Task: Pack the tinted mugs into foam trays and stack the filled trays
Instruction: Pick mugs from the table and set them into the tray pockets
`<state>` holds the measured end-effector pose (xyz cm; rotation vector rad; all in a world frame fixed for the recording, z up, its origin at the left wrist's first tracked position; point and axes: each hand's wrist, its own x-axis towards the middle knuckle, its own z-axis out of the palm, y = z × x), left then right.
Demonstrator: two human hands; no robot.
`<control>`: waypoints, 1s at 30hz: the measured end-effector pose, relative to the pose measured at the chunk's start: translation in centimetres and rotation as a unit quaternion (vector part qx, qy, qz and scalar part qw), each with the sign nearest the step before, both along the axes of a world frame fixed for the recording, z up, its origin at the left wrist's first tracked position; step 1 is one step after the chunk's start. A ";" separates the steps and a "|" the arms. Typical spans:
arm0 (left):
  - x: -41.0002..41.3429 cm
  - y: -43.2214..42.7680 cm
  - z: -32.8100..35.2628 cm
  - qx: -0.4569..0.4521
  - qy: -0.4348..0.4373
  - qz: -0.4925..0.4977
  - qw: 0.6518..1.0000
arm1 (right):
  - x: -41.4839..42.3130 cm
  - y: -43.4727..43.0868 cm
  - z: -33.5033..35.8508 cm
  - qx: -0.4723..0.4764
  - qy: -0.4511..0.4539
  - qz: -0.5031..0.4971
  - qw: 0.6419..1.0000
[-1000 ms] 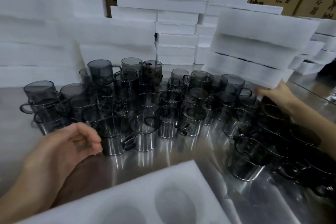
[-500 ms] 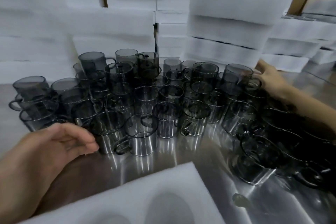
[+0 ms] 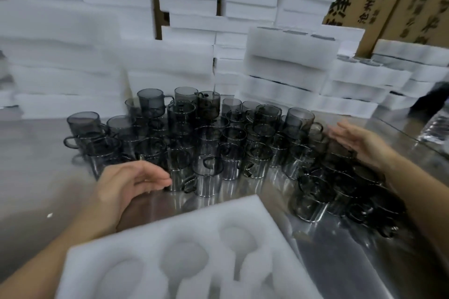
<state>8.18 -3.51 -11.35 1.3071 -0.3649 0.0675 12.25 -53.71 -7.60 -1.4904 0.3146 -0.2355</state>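
Taking each mug by its body rather than the thin handle, and lowering it upright into a cavity, looks the sound way to begin. Beyond the foam tray (image 3: 194, 245) the tinted mugs (image 3: 218, 138) crowd the steel table (image 3: 36, 177), some stacked two high. Just past the tray's far edge the left hand (image 3: 131, 184), fingers loosely curved, holds nothing beside the nearest mug. Past the tray's right corner the right hand (image 3: 357, 143) is spread flat, empty. Every visible tray cavity is empty. Farther back, a pile of trays (image 3: 286, 73) seems filled, though blur hides much.
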 end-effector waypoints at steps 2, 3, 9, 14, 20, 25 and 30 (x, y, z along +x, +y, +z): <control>0.1 0.0 0.1 0.011 0.001 -0.004 1.000 | -2.6 0.3 1.0 0.003 0.030 -0.016 0.999; 0.1 0.0 0.1 0.017 0.000 -0.005 1.000 | -4.1 0.5 1.7 -0.009 0.046 -0.029 0.998; -0.2 0.1 1.3 0.009 0.029 -0.021 0.999 | -11.3 6.8 8.7 -0.145 -0.107 -0.130 0.975; -1.7 0.4 3.0 -0.065 0.071 -0.019 0.995 | -13.1 20.7 10.8 -0.224 -0.167 0.204 0.938; -3.2 2.7 2.2 -0.065 0.066 -0.007 0.996 | -12.0 27.6 6.2 -0.387 -0.008 0.434 0.813; -2.3 2.1 2.6 -0.029 0.071 0.023 0.997 | -12.3 25.2 5.4 -0.355 -0.009 0.458 0.815; -2.3 2.4 2.4 -0.031 0.068 0.015 0.997 | -11.6 23.5 4.6 -0.343 -0.001 0.429 0.835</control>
